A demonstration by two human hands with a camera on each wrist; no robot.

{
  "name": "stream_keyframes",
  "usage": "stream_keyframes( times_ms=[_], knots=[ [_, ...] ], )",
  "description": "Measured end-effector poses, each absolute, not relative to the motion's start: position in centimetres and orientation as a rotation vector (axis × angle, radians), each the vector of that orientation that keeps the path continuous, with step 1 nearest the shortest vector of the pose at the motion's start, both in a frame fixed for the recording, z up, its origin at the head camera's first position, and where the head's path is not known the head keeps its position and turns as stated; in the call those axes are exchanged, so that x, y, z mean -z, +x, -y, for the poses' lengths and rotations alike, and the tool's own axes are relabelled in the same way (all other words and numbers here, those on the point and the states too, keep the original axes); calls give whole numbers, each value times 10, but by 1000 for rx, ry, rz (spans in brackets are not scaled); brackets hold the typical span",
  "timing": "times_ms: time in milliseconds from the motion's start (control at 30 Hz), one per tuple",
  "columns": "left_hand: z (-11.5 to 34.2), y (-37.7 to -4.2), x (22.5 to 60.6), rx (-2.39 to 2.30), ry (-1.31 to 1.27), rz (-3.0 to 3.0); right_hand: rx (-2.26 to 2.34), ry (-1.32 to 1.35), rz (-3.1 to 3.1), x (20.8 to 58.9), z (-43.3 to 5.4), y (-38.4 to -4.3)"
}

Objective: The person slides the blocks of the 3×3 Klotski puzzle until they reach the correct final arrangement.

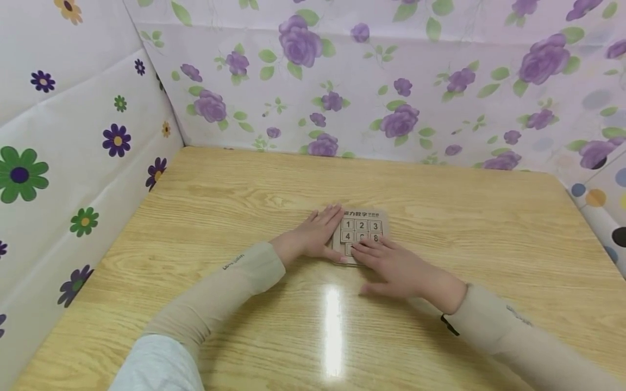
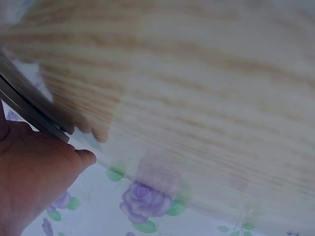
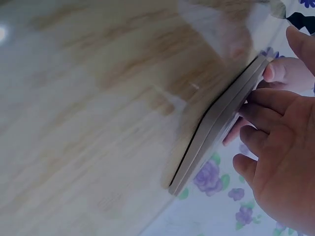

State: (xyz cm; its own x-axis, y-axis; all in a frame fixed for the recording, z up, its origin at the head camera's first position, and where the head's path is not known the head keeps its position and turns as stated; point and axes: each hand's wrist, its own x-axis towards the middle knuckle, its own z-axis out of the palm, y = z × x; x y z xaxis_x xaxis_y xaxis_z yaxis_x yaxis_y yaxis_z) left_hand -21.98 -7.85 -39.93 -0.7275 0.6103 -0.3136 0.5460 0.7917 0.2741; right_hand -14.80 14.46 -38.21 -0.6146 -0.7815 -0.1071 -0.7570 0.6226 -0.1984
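Note:
A number slide puzzle (image 1: 362, 225) lies flat on the table, with printed characters along its top and square numbered tiles below. At its left side, my left hand (image 1: 319, 233) holds the frame, fingers by the upper left corner and thumb at the lower left. My right hand (image 1: 401, 270) lies over the lower right part, its straight fingertips touching the tiles and covering some of them. In the right wrist view, the puzzle's side edge (image 3: 211, 130) shows beside the extended fingers (image 3: 268, 115). The left wrist view catches only the left hand (image 2: 39, 167) against the dark edge.
The wood-grain table (image 1: 244, 184) carries a bright light reflection in front of the hands. A purple-flowered sheet (image 1: 401, 119) hangs along the back edge, and a daisy-patterned sheet (image 1: 83, 136) along the left. Beige sleeves cover both forearms.

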Motion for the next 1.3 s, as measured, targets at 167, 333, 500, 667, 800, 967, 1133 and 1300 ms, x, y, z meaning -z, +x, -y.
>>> stream_keyframes(
  times_ms=[167, 333, 500, 667, 800, 967, 1133, 1300],
  knots=[
    [78, -219, 399, -238, 876, -2590, 192, -1257, -2635, 380, -137, -150],
    [77, -219, 400, -232, 879, -2595, 186, -1252, -2619, 381, -135, -150],
    [77, -219, 400, -233, 888, -2593, 226, -1236, -2630, 383, -147, -148],
    [78, -220, 399, -232, 890, -2593, 269, -1177, -2658, 382, -166, -144],
    [79, -220, 399, -246, 886, -2595, 264, -1155, -2671, 383, -178, -141],
    [80, -220, 399, -247, 877, -2592, 251, -1162, -2682, 383, -181, -140],
    [79, -220, 398, -244, 870, -2589, 266, -1182, -2663, 382, -173, -141],
    [78, -219, 396, -229, 876, -2590, 275, -1213, -2630, 379, -162, -143]
  ],
)
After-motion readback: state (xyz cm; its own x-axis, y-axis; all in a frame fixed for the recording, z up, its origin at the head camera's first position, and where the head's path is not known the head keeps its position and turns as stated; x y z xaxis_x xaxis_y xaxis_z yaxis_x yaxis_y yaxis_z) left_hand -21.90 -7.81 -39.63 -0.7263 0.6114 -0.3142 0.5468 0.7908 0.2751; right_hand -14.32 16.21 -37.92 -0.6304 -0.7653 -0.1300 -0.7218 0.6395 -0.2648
